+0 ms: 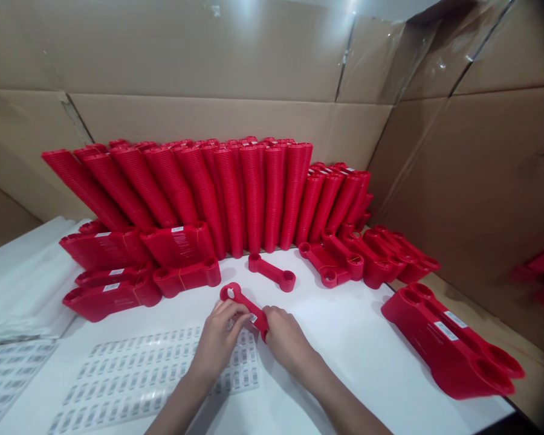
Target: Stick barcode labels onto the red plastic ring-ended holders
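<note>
A red dumbbell-shaped plastic piece (242, 297) with a ring at each end is tilted above the white table, between my hands. My right hand (284, 338) is closed around its near right end, hiding much of that ring. My left hand (221, 338) has thumb and forefinger drawn together at a small white sticker label (252, 318) on the piece's flat middle. Whether the label is fully stuck down I cannot tell. Below my left hand lies a sheet of printed labels (131, 374). Another red piece (272, 272) rests just beyond my hands.
Tall nested red stacks (229, 199) stand along the cardboard wall (226, 118). Banded, labelled bundles (113, 296) sit at left, with more bundles (453, 338) at right by the table edge. Clear plastic bags (27, 278) and a second label sheet (13, 374) lie far left.
</note>
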A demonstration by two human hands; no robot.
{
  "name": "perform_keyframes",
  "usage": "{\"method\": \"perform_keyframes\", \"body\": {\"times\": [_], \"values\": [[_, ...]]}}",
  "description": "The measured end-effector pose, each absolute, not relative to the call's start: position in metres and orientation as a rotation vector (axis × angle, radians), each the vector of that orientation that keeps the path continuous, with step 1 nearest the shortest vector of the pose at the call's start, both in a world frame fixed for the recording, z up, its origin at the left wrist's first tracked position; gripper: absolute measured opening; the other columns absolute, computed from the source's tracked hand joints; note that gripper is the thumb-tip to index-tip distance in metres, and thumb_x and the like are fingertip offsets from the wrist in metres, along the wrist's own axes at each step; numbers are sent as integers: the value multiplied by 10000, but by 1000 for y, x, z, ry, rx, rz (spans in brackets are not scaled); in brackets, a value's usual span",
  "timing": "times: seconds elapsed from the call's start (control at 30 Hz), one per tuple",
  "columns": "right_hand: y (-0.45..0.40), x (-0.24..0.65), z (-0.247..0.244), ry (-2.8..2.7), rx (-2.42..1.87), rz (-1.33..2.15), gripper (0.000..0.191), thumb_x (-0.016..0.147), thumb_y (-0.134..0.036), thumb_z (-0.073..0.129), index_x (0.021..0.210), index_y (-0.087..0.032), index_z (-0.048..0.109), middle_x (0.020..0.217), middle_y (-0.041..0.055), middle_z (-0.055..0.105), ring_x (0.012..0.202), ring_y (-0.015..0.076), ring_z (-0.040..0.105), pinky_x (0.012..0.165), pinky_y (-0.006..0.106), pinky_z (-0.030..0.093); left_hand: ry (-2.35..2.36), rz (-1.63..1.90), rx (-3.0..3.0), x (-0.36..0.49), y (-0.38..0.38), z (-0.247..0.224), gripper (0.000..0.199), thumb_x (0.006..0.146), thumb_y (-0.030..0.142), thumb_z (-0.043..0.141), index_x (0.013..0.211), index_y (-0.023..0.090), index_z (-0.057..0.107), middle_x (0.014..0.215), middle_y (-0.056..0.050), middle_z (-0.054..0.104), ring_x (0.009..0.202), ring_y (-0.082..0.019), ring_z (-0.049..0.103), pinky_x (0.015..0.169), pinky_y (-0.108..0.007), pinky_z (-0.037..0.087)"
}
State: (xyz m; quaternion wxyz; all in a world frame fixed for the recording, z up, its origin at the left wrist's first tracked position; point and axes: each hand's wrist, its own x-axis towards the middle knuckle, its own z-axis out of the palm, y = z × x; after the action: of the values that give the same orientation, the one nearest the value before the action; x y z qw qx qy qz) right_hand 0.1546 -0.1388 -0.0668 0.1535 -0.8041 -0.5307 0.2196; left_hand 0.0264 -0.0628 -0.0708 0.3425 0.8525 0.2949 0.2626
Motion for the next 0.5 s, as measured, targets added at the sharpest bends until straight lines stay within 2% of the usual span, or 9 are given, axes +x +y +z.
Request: {"method": "perform_keyframes", "body": {"times": [0.17,0.3,0.37,0.5], "values": [[-141,153,-64,-1506,-2245,650,215,687,-29,405,811,-139,541,848,85,609,690,170,538,527,241,252,755,836,2394,28,-66,-81,136,870,245,429,800,193,533,783,-15,539,777,-166,474,701,-296,392],[-143,149,-61,-1497,-2177,703,181,695,-28,379,720,-152,509,741,49,597,567,115,480,489,222,231,756,999,2623,29,-66,-90,103,860,231,441,806,175,509,786,-36,514,741,-173,461,671,-310,401],[-144,147,-61,-1489,-2150,722,171,691,-29,378,699,-152,497,717,42,590,553,106,467,484,216,227,788,1069,2717,30,-63,-93,102,853,245,452,874,166,513,786,-46,510,725,-179,456,661,-323,408],[-144,147,-65,-1474,-2109,748,134,689,-57,399,695,-154,492,722,45,592,574,108,471,484,209,226,899,1155,2656,27,-56,-93,249,858,277,448,1079,166,475,837,-54,497,747,-184,481,671,-329,442]]}}
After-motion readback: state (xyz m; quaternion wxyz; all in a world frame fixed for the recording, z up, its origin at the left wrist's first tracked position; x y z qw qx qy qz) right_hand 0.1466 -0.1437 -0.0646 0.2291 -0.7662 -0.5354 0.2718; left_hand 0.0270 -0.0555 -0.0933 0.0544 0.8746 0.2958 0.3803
